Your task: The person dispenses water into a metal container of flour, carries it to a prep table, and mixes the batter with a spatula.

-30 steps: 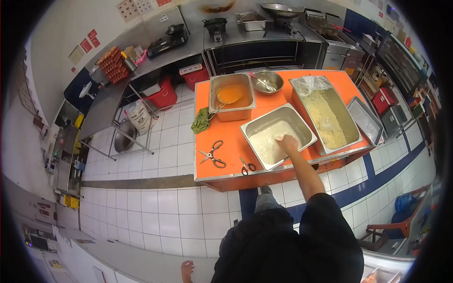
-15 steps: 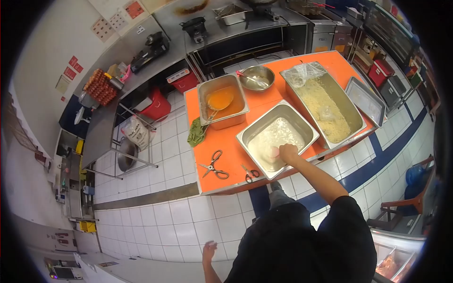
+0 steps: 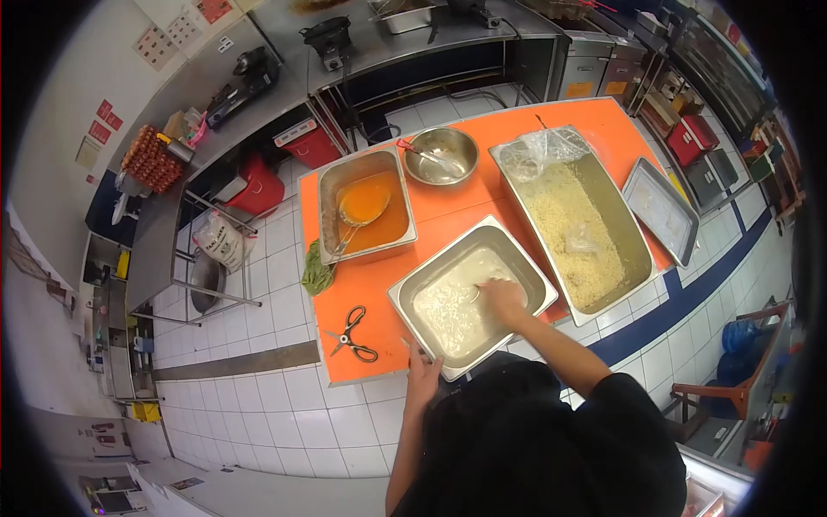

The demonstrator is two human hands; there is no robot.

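A square steel pan (image 3: 410,315) of pale liquid batter sits at the front of the orange table (image 3: 448,212). Over the batter, at the pan's right side, is my right hand (image 3: 503,303), its fingertips at the liquid; whether it holds anything is too blurred to tell. My left hand (image 3: 423,369) is at the pan's front-left corner, close to its rim, and its grip is unclear. Black-handled scissors (image 3: 351,336) lie open to the left. The smaller scissors are mostly hidden near my left hand.
Behind stand a pan of orange liquid (image 3: 369,205) with a strainer and a steel bowl (image 3: 441,157) with a utensil. To the right are a long pan of yellowish crumbs (image 3: 579,233) and a flat tray (image 3: 662,210). A green cloth (image 3: 317,270) lies at the left edge.
My left hand has come up from below to the pan's corner. My right hand has moved within the pan, away from its front edge. The view has shifted closer to the table.
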